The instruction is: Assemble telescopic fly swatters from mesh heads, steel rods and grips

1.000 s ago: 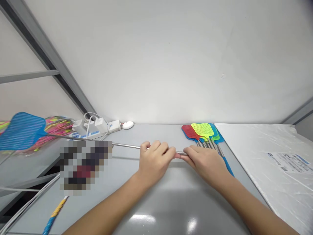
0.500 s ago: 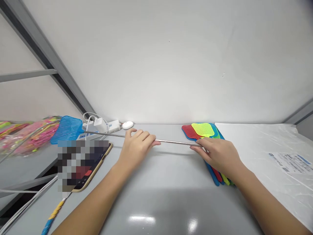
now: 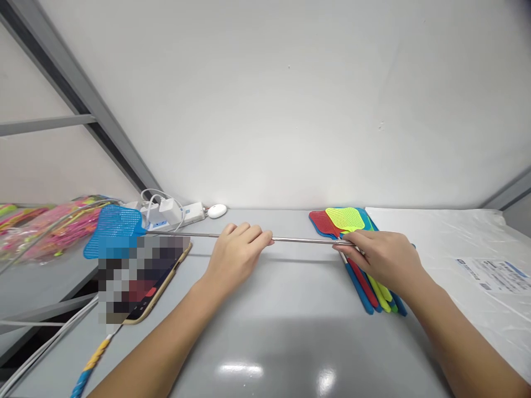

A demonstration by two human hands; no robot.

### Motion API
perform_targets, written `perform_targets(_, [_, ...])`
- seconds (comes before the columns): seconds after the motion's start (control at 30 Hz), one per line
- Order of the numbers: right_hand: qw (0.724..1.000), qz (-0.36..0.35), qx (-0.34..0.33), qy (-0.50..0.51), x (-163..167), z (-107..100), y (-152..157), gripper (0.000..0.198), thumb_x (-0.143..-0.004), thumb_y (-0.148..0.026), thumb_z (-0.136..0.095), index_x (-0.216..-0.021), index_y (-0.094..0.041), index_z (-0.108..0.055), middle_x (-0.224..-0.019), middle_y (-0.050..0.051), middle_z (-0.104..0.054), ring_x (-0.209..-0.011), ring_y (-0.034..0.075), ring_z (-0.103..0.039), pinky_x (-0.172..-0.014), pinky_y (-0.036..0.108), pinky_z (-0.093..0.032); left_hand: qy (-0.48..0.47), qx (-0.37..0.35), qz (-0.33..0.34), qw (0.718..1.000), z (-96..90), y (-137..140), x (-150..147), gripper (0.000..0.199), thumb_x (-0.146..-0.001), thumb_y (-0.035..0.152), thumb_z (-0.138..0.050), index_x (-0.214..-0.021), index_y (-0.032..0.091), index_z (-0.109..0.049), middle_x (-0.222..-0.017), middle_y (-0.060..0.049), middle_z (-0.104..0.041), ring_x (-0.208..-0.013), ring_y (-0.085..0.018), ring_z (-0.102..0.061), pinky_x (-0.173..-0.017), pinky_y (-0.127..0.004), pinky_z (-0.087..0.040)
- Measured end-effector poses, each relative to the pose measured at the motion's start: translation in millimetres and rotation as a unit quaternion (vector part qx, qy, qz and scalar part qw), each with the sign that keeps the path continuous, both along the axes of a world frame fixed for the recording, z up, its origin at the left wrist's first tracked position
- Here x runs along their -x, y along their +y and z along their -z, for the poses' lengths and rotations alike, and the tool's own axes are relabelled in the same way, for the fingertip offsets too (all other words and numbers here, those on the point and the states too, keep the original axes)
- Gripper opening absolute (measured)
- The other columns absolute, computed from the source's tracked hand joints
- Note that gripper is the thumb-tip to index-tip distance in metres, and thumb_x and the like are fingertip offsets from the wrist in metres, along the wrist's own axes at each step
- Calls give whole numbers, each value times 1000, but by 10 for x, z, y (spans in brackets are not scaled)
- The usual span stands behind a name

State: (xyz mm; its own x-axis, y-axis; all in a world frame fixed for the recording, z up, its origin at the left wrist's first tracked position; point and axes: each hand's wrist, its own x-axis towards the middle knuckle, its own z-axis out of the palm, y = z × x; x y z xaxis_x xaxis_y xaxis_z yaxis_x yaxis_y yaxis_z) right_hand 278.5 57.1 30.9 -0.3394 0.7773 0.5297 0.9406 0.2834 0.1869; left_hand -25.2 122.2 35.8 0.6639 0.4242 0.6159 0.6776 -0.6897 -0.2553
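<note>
A fly swatter with a blue mesh head [image 3: 116,226] and a thin metal rod lies level across the view, raised above the table. My left hand [image 3: 238,254] is closed round the middle of the rod. Toward its right end, my right hand [image 3: 384,257] pinches the swatter; the handle end is mostly hidden by that hand. Below and behind my right hand lies a stack of fly swatters with red, blue and green parts, topped by a yellow-green swatter [image 3: 346,219].
A phone [image 3: 166,276] with a blurred screen lies at left, a cable [image 3: 97,354] running from it. Behind it are a power strip [image 3: 193,211] with plugs and a white oval device [image 3: 217,211]. White packaging [image 3: 435,237] covers the right side. Bagged colourful items [image 3: 53,226] sit far left.
My right hand has shifted slightly right along with the swatter. The blue head has dropped a little and tilted. My left hand has moved slightly, still gripping the rod.
</note>
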Motion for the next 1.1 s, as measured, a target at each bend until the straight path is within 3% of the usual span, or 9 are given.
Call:
perform_targets(0.33, [998,-65,-10,-22,558,104,-142,43,-98,-44,-38,-65,-19,-50,-52,-3,-51,-46,11,-45,-48,28,-15,-1,26,69,997,211,-371,-408,10,-89,14,-50,-81,18,-54,-67,1,-54,-61,-14,-40,-58,-32,-22])
perform_targets(0.47, [998,-63,-8,-12,645,131,-160,44,-98,-42,-37,-64,-19,-49,-51,-3,-49,-44,11,-42,-48,28,-14,7,35,78,996,205,-389,-448,10,-89,13,-50,-81,18,-55,-67,1,-53,-61,-14,-40,-58,-31,-21])
perform_targets(0.63, [999,-37,6,22,544,127,-88,44,-96,-48,-39,-65,-19,-51,-54,-3,-52,-48,10,-44,-48,27,-15,32,33,45,998,89,-257,-315,14,-95,29,-48,-89,21,-58,-70,1,-55,-66,-14,-45,-66,-32,-26])
perform_targets(0.87, [998,13,37,42,170,72,17,45,-94,-52,-41,-63,-20,-49,-55,-4,-54,-51,9,-47,-49,25,-17,35,51,-20,998,-7,45,54,27,-95,39,-45,-83,19,-59,-71,0,-58,-67,-15,-51,-67,-31,-28])
perform_targets(1.1, [999,17,8,30,-32,19,42,47,-93,-54,-42,-61,-20,-51,-51,-4,-51,-48,9,-44,-48,26,-16,29,37,-31,998,-27,88,122,23,-95,34,-46,-84,20,-60,-71,0,-56,-68,-15,-49,-60,-29,-27])
